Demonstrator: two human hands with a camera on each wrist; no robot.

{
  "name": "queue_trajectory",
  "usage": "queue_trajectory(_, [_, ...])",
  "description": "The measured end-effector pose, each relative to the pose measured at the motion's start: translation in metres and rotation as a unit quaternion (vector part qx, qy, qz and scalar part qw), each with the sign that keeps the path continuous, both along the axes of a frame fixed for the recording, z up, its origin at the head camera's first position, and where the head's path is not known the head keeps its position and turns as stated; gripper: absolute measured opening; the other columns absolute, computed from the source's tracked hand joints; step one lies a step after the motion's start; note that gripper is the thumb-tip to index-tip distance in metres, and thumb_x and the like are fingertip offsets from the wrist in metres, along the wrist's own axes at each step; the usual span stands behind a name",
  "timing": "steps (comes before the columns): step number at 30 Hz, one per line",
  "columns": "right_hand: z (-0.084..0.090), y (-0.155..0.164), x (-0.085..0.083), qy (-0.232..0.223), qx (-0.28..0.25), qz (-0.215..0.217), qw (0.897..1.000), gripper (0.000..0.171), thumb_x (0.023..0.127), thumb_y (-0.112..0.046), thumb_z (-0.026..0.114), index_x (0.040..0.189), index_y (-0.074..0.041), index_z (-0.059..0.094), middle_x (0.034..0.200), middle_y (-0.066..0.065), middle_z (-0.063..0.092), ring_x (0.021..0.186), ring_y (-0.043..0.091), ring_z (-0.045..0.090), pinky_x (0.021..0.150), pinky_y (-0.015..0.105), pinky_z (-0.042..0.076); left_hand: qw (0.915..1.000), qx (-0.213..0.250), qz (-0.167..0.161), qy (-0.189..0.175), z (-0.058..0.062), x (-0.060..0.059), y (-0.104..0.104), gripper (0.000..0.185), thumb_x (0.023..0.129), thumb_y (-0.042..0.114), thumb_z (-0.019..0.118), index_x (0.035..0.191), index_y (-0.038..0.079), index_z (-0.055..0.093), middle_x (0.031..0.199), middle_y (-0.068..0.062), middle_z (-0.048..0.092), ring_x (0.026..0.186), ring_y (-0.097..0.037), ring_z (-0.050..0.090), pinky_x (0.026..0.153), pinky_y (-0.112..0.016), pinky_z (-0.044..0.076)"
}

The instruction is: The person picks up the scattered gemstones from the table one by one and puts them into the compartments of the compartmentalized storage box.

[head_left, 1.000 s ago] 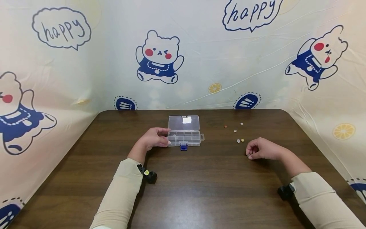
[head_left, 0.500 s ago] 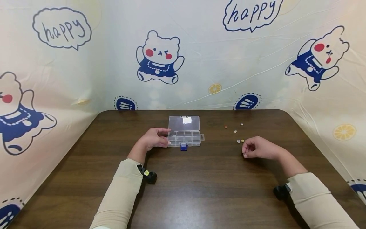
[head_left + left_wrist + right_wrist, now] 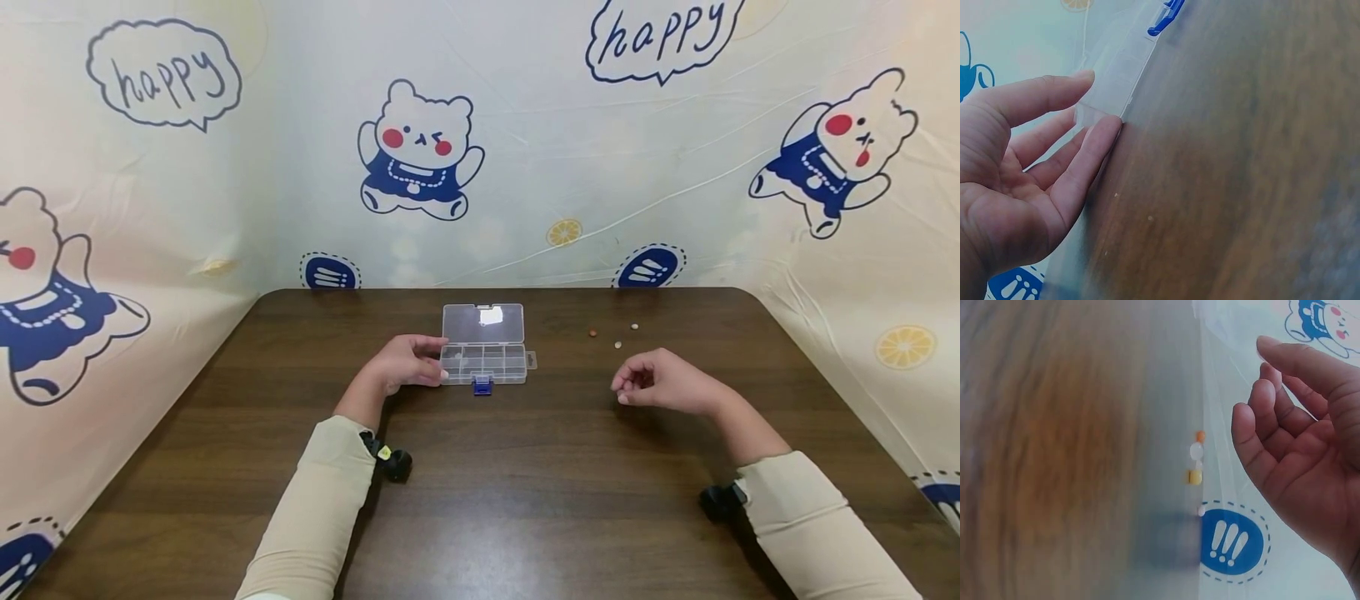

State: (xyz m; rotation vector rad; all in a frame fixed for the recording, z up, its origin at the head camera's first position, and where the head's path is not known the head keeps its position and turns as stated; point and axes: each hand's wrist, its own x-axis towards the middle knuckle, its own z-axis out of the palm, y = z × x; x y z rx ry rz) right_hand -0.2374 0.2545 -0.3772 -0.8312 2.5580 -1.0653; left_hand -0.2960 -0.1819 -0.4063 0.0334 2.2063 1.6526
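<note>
The right hand (image 3: 666, 383) had just shifted left, closer to the box (image 3: 510, 381), and in the head view it now hid two of the stones (image 3: 618, 344) from me. I took it as a crossing between stones and box. The right wrist view showed five on the desk (image 3: 480, 467), the yellow stone (image 3: 1195, 477) among them. Its thumb and fingers were bent toward each other — whether they pinched anything, I couldn't tell. The left hand (image 3: 408, 360) hadn't shifted: thumb and fingers stood parted, holding the box's left end.

The box sat towards the far edge, lid (image 3: 465, 321) laid back, blue clasp (image 3: 482, 387) to the near side. Between its side tab (image 3: 532, 360) and the right hand ran a plain stretch of desk — room to travel — but the cloth (image 3: 517, 167) rose right behind the far edge.
</note>
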Motion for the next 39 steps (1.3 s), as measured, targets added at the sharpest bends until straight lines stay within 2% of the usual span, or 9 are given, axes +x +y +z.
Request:
queue_trajectory(8, [0.002,-0.011,-0.001,0.021,-0.026,0.000,0.999,0.015,0.087,-0.014,0.075,0.098,-0.003,0.072,0.084,0.001,0.065,0.076,0.018,0.058,0.068,0.026,0.054,0.9999,0.011,-0.002,0.003,0.000,0.001,0.001,0.064,0.079,-0.008,0.075,0.138,0.006,0.054,0.122,-0.021,0.057,0.087,-0.027,0.063,0.080,-0.036,0.058])
queue_trajectory(15, [0.005,-0.022,0.000,0.004,-0.094,-0.027,0.995,0.020,0.086,-0.013,0.076,0.101,-0.001,0.072,0.094,0.007,0.071,0.080,0.020,0.060,0.069,0.027,0.054,1.0000,0.005,0.000,0.003,0.000,0.001,0.001,0.063,0.079,-0.007,0.075,0.137,0.007,0.055,0.121,-0.021,0.057,0.087,-0.027,0.063,0.080,-0.036,0.058])
queue_trajectory(21, [0.007,-0.029,-0.001,0.006,-0.139,-0.054,0.989,0.017,0.086,-0.014,0.076,0.101,-0.007,0.073,0.089,0.008,0.069,0.077,0.021,0.060,0.066,0.029,0.055,1.0000,0.005,0.001,0.003,0.001,0.002,0.001,0.064,0.078,-0.007,0.075,0.137,0.007,0.055,0.120,-0.021,0.057,0.087,-0.027,0.063,0.080,-0.036,0.058])
queue_trajectory(24, [0.008,-0.032,-0.002,0.002,-0.153,-0.063,0.986,0.018,0.087,-0.014,0.075,0.103,-0.007,0.073,0.088,0.009,0.068,0.075,0.021,0.058,0.064,0.033,0.055,1.0000,0.006,-0.002,0.006,0.000,0.001,0.001,0.064,0.079,-0.007,0.075,0.137,0.007,0.055,0.120,-0.021,0.057,0.087,-0.027,0.063,0.080,-0.036,0.058])
queue_trajectory(28, [0.008,-0.037,-0.003,-0.003,-0.166,-0.067,0.984,0.019,0.088,-0.013,0.074,0.104,-0.005,0.072,0.089,0.011,0.067,0.073,0.021,0.058,0.064,0.037,0.056,0.9999,0.002,-0.003,0.010,0.000,0.001,0.000,0.064,0.079,-0.006,0.076,0.137,0.007,0.055,0.120,-0.021,0.057,0.087,-0.027,0.063,0.080,-0.036,0.058])
queue_trajectory(33, [0.006,-0.043,-0.006,-0.010,-0.172,-0.074,0.982,0.019,0.088,-0.014,0.074,0.104,-0.003,0.072,0.088,0.012,0.066,0.069,0.020,0.055,0.060,0.036,0.054,0.9999,-0.004,-0.002,0.009,0.000,0.001,0.000,0.064,0.079,-0.005,0.077,0.137,0.008,0.055,0.120,-0.021,0.057,0.087,-0.027,0.063,0.080,-0.035,0.058])
queue_trajectory(39, [0.004,-0.049,-0.010,-0.008,-0.170,-0.077,0.982,0.019,0.088,-0.016,0.074,0.105,-0.008,0.073,0.088,0.010,0.066,0.069,0.022,0.055,0.059,0.038,0.054,1.0000,-0.002,-0.002,0.009,0.000,0.001,0.000,0.064,0.078,-0.005,0.076,0.137,0.007,0.055,0.120,-0.021,0.057,0.087,-0.027,0.063,0.080,-0.035,0.058])
